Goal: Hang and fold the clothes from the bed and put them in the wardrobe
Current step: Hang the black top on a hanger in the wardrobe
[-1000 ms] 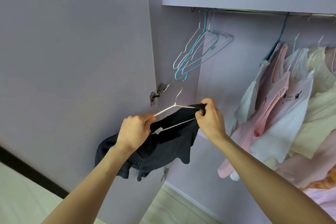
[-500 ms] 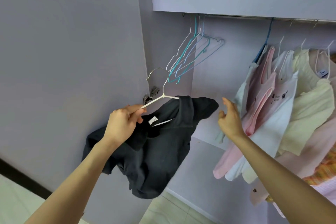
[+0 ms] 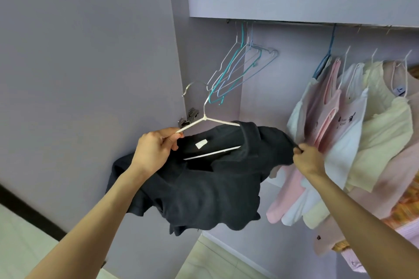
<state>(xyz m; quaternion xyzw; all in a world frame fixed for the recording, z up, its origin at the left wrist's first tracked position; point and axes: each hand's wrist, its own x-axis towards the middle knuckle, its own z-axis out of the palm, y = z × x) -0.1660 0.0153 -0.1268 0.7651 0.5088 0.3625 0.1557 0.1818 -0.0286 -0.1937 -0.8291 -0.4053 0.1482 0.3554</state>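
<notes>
Head view puts the black shirt (image 3: 204,179) at centre frame, half-dressed on a white wire hanger (image 3: 212,121) in front of the open wardrobe. At centre left the left hand (image 3: 156,149) has its fingers curled round the hanger's bare left arm, while at centre right the right hand (image 3: 306,158) pinches the shirt's right shoulder edge. That right side is already over the hanger; the left side sags in a bunch below the left wrist, near the wardrobe door (image 3: 90,75). To do this step well, I judge the right hand should draw the shoulder seam out to the hanger's tip, then the collar should be centred under the hook and the loose left shoulder worked over the bare arm before anything goes up. The rail (image 3: 294,22) under the shelf (image 3: 294,4) at upper centre has free room between the empty hangers (image 3: 238,70) and the pale hung clothes (image 3: 353,124) at the right, a fair spot for it. A small white tag (image 3: 201,144) sits inside the collar, but no writing on it can be read; dark prints on one white top are too small to make out.
</notes>
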